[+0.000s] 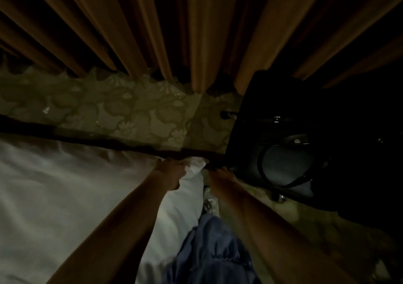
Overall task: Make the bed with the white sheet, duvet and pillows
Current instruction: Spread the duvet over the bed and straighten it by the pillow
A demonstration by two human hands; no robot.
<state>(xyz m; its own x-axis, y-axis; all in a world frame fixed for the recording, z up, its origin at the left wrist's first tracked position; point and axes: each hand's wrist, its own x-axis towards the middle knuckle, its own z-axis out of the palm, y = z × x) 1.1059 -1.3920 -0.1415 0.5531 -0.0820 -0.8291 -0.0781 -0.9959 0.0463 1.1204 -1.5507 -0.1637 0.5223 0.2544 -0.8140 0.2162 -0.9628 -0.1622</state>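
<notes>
Brown curtains (pixel 196 33) are hanging beyond your hands, above a patterned carpet (pixel 130 109); a dark chair (pixel 294 135) is crowding your right hand (pixel 222 174). Your left hand (pixel 170 170) is gripping the white sheet (pixel 65 185) at the bed's corner, arm outstretched. Your right hand is reaching just beside it; its grip is lost in shadow.

Dim room, bedside corner under low light.
Brown pleated curtains (pixel 196 33) hang to a floral-patterned carpet (pixel 130 109). A black chair (pixel 283 131) with a castor (pixel 226 114) stands at right, its details lost in shadow.
</notes>
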